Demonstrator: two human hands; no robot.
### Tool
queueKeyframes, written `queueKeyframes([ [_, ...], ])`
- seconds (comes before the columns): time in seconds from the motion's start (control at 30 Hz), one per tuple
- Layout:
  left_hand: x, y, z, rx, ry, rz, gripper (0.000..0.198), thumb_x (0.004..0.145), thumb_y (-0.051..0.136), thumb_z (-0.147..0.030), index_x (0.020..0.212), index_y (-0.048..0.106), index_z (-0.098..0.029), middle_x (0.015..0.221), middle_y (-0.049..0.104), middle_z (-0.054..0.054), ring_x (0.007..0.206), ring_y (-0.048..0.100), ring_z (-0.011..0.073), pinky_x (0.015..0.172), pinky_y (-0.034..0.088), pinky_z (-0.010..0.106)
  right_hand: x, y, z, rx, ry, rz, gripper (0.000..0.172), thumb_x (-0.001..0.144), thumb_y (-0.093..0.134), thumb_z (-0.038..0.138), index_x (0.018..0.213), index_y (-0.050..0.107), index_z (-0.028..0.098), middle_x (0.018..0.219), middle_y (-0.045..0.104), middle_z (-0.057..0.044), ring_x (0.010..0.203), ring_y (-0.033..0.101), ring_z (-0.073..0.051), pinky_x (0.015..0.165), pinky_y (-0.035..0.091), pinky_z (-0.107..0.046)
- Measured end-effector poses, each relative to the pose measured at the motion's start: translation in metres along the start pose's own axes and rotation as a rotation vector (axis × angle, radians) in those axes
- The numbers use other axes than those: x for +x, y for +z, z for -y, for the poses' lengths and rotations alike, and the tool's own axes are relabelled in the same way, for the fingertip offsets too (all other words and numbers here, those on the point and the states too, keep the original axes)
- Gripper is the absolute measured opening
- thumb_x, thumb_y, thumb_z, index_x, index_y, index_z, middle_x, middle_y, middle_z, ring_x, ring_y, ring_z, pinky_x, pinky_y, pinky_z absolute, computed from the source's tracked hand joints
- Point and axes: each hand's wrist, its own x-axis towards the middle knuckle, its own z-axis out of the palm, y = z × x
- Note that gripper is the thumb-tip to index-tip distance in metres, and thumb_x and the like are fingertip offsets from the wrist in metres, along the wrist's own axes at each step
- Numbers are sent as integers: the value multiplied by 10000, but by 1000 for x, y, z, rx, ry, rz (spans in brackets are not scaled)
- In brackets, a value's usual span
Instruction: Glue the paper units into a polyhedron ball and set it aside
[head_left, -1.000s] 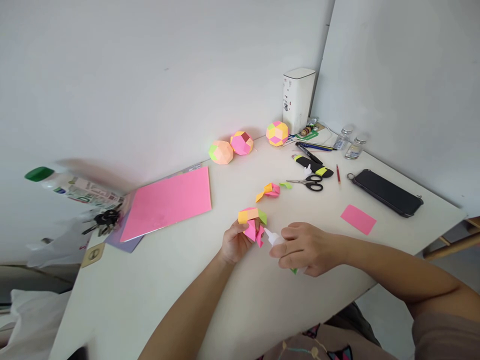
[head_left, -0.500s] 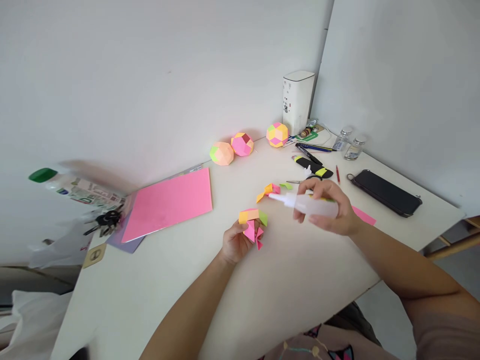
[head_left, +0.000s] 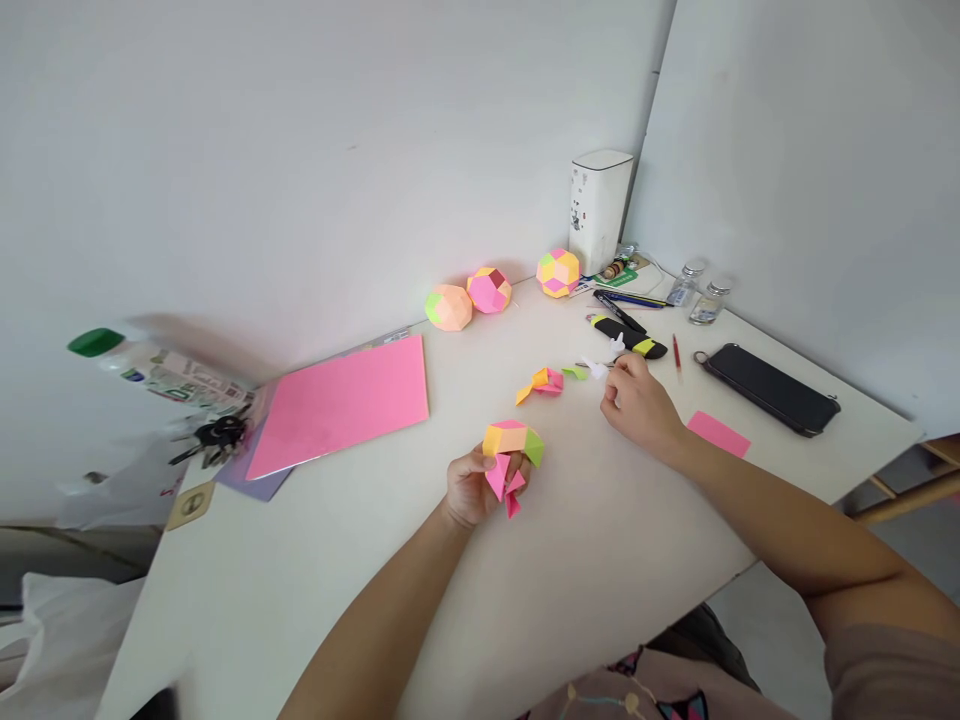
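Pink sheet, phone and perhaps a bottle lie here.

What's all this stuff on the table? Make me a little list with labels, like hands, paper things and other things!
left hand: holds a half-built paper shape of orange, pink and green pieces above the table
right hand: curled on the table near the black-and-yellow marker; a white tip shows at its fingers, its hold unclear
paper balls: three, by the wall
folded pieces: loose, between the hands
pink sheet: flat, far left
phone: dark, far right
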Motion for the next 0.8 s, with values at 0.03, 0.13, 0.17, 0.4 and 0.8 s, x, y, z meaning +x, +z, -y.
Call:
queueKeyframes([
  [0.03,0,0,0,-3,-3,12,197,577,561,-322,487,521,-151,408,367,-2,410,381,121,395,274,258,0,1,0,-37,10,47,103,700,493,63,699,480,165,936,451,-77,593,434,-127,526,346,-268],
  [0.13,-1,-1,1,-17,-8,29,184,583,572,-306,517,543,-137,431,411,9,424,423,128,402,306,262,0,3,-3,-121,35,154,127,725,466,29,761,516,140,938,438,-107,628,440,-150,547,351,-279],
  [0.17,-1,-2,2,-22,-12,27,176,583,578,-301,535,552,-133,442,431,13,427,434,129,405,312,260,0,3,-4,-142,40,171,136,734,461,23,781,528,132,936,442,-117,649,451,-163,557,358,-285],
  [0.4,-4,-3,5,-20,-40,13,160,594,640,-269,623,603,-117,539,539,35,501,497,142,448,374,252,-4,-2,8,3,-182,-135,82,811,508,177,739,543,155,861,537,-119,849,521,-250,717,426,-359],
  [0.8,-7,-2,9,-18,-37,-119,181,668,704,-173,839,671,-128,809,697,72,795,645,210,724,462,311,-48,11,46,718,-204,518,294,733,678,431,722,563,161,723,560,-11,589,471,-100,537,399,-228],
])
